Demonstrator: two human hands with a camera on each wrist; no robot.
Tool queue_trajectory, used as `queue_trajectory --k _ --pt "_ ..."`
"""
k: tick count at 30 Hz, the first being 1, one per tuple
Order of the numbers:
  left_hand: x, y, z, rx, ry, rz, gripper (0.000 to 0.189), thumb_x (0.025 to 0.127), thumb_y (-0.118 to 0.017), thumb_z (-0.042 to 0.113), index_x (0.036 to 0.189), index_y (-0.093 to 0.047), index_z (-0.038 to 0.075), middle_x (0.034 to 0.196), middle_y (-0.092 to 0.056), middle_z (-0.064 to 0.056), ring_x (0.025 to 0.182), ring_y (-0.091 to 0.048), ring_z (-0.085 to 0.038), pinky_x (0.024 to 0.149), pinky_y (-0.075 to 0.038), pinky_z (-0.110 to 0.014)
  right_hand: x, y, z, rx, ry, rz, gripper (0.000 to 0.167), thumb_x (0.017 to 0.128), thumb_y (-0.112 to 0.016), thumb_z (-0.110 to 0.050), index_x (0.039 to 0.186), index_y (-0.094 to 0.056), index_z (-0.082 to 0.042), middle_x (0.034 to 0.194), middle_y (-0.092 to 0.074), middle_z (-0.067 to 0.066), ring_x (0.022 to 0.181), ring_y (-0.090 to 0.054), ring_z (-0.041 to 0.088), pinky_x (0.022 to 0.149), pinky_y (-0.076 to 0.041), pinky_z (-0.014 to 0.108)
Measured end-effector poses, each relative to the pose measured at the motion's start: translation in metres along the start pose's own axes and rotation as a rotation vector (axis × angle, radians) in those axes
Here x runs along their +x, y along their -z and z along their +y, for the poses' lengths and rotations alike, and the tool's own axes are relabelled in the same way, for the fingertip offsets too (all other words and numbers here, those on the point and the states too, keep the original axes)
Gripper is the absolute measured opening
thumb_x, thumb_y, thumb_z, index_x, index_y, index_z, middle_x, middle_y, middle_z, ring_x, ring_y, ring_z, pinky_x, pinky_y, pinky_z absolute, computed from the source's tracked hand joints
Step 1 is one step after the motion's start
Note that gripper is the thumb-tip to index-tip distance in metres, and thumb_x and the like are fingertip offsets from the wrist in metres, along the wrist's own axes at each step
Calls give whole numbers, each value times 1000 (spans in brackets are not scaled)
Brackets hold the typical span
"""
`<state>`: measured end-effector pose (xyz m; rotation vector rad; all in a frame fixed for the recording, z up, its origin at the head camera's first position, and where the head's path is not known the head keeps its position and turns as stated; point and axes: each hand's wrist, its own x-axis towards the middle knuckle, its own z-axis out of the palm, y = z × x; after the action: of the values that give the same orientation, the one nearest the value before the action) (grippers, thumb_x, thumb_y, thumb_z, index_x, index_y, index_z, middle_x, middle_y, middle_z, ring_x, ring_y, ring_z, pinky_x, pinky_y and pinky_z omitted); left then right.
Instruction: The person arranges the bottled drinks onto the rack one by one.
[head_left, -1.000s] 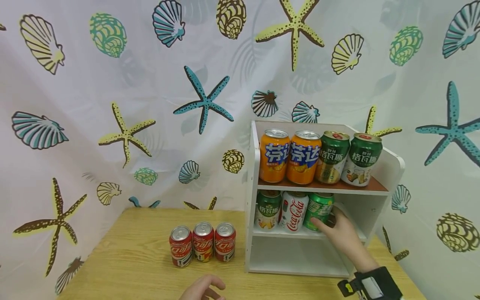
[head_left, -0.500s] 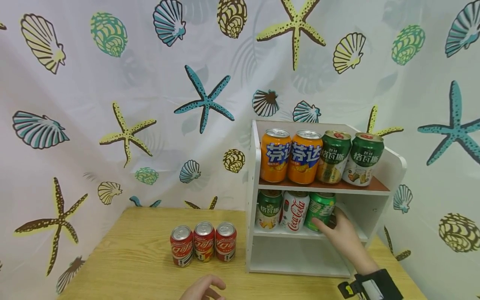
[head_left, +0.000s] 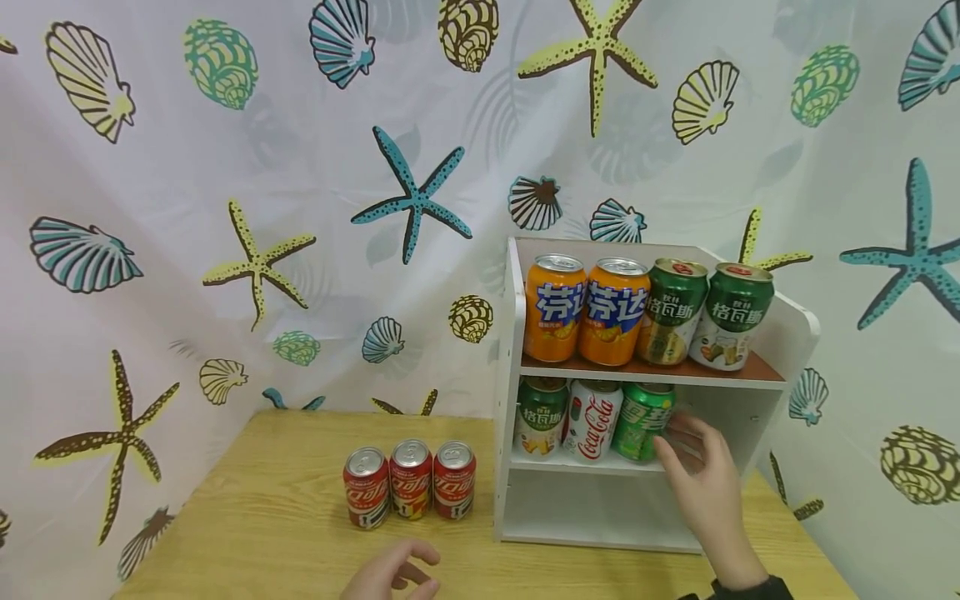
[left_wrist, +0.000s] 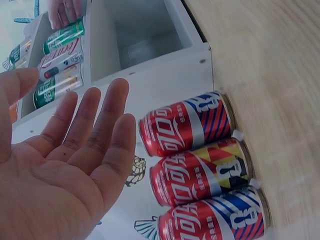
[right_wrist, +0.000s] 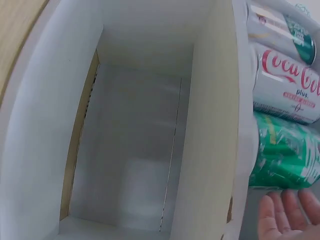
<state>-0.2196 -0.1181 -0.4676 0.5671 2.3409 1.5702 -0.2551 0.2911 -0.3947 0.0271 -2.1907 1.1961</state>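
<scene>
My right hand (head_left: pixel 705 479) is at the middle shelf, just right of a green soda can (head_left: pixel 641 423). In the right wrist view its extended fingers (right_wrist: pixel 287 215) lie beside that can, not wrapped round it. Left of the green can stand a white Coca-Cola can (head_left: pixel 592 421) and a green-and-white can (head_left: pixel 542 421), all upright in a row. Low over the table, my left hand (head_left: pixel 390 571) holds nothing; the left wrist view shows its palm (left_wrist: pixel 55 185) with fingers relaxed. Nearest to it are three red cola cans, left (head_left: pixel 367 492), middle (head_left: pixel 410 483) and right (head_left: pixel 453 483).
A white shelf unit (head_left: pixel 510 467) stands on the wooden table (head_left: pixel 262 517). Its top level holds two orange cans (head_left: pixel 555 312) and two green-topped cans (head_left: pixel 671 312). The bottom compartment (head_left: pixel 592 508) lies below the middle shelf. Behind hangs a sea-patterned cloth (head_left: pixel 300 167).
My right hand has let go of the green can and drawn back to the right and toward me. The can stays in the row. My left hand has shifted slightly left and up.
</scene>
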Motion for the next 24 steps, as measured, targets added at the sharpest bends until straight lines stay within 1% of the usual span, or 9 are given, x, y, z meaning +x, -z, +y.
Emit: queue_trajectory --k 2,4,7,10,14,17,20,24 --pt "0 5 0 26 13 29 33 98 -72 28 120 -64 4 121 -68 -15 97 -71 -21 81 -57 -41 -5 -1 -1 8 31 36 46 100 -68 -10 140 -50 5 134 -53 15 110 -49 -10 89 -41 -2" --pt "-1 10 -1 54 13 63 33 97 -72 29 119 -64 5 120 -68 -14 96 -71 -21 81 -57 -44 -11 -2 -3 16 67 61 42 98 -69 -4 135 -53 5 129 -55 11 108 -50 -11 89 -43 0" --pt "-1 17 -3 94 4 119 33 97 -72 30 118 -63 6 119 -69 -11 96 -72 -20 81 -57 -46 -19 -7 -6 28 131 66 40 94 -70 5 131 -56 6 125 -57 8 108 -52 -9 90 -45 2" --pt "-2 23 -5 139 -8 181 33 97 -72 31 118 -63 7 118 -68 -10 95 -71 -20 80 -56 -47 -29 -17 -8 21 207 29 40 91 -72 8 128 -57 6 122 -61 9 109 -53 -10 91 -46 3" --pt "-2 28 -7 187 15 245 31 96 -73 30 117 -63 9 116 -68 -9 94 -70 -20 79 -55 -47 -42 -33 -8 9 271 -46 42 88 -76 7 126 -60 3 120 -65 9 109 -55 -9 92 -47 5" --pt "-2 30 -8 212 51 297 29 96 -74 29 115 -64 10 115 -68 -8 94 -69 -19 81 -56 -49 -51 -45 -8 -7 280 -95 42 86 -78 5 125 -61 0 118 -66 5 109 -57 -6 90 -50 9" --pt "-2 31 -8 240 90 358 25 95 -76 28 113 -65 14 114 -68 -5 95 -68 -17 80 -57 -47 -59 -55 -9 -21 265 -144 43 86 -80 1 125 -62 -5 117 -67 4 107 -60 -1 88 -55 17" --pt "-1 35 -10 286 136 422 22 94 -76 24 111 -66 15 111 -69 -3 96 -66 -16 78 -57 -42 -67 -67 -13 -20 209 -227 44 86 -82 -4 125 -63 -11 118 -68 4 103 -63 4 86 -59 28"
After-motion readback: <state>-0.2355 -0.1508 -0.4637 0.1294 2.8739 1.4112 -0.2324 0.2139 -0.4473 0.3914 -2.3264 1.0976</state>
